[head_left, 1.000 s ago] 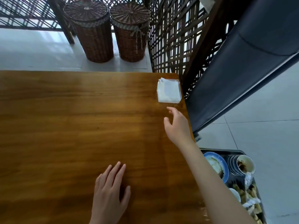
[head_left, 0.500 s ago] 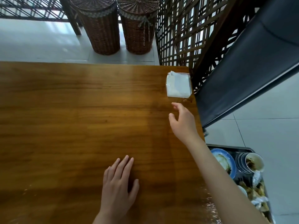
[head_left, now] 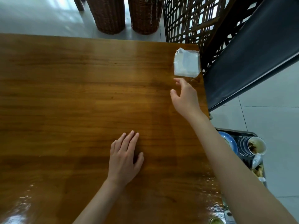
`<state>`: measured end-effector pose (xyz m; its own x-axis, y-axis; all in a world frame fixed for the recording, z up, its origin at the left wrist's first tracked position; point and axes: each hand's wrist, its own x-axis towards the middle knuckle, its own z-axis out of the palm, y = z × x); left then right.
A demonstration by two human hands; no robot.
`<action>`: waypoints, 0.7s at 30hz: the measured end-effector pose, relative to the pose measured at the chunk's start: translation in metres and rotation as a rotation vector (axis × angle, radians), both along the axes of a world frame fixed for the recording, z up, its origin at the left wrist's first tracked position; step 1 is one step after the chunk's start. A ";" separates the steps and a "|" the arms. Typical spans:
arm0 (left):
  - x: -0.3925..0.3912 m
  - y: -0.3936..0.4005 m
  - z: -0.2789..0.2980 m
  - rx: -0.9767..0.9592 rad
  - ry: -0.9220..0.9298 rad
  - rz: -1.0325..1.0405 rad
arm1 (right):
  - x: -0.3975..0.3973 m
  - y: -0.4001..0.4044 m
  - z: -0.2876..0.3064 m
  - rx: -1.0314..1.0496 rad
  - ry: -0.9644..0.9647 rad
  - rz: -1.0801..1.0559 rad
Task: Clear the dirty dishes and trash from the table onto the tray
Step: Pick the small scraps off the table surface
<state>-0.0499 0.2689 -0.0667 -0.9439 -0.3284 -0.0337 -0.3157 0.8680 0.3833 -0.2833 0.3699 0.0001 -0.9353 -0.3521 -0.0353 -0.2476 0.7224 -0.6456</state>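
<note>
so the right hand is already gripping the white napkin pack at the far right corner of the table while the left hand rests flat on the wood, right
Not quite. In the head view the right hand has no grip on the white napkin pack yet: its fingers are spread just short of the pack's near edge. The rest holds: the pack lies at the far right corner of the table, and the left hand rests flat on the wood.

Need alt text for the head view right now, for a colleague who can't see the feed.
The right hand, fingers open, reaches toward a white plastic-wrapped packet at the far right corner of a wooden table, not yet touching it. The left hand rests flat on the table. A tray of dirty dishes sits low at the right.
</note>
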 end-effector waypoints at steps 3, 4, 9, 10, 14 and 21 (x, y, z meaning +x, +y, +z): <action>0.000 0.000 -0.001 -0.008 0.015 0.003 | -0.001 -0.002 0.001 0.000 0.002 0.010; 0.000 0.000 -0.001 -0.009 0.020 0.004 | 0.000 -0.002 0.001 0.000 0.002 0.011; 0.000 0.000 -0.003 -0.010 0.037 0.008 | -0.001 -0.004 0.001 -0.006 -0.002 0.022; 0.000 0.000 -0.003 -0.007 0.040 0.010 | -0.001 -0.004 0.001 -0.004 0.000 0.022; 0.000 0.001 -0.002 0.013 0.076 0.022 | -0.001 -0.006 -0.002 0.000 0.008 0.016; -0.046 -0.007 0.008 0.050 0.162 0.028 | -0.009 -0.009 -0.003 -0.006 0.025 0.009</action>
<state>-0.0959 0.2622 -0.0590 -0.9287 -0.3566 0.1015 -0.2701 0.8383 0.4736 -0.2921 0.3613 -0.0030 -0.9328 -0.3603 -0.0096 -0.2700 0.7162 -0.6435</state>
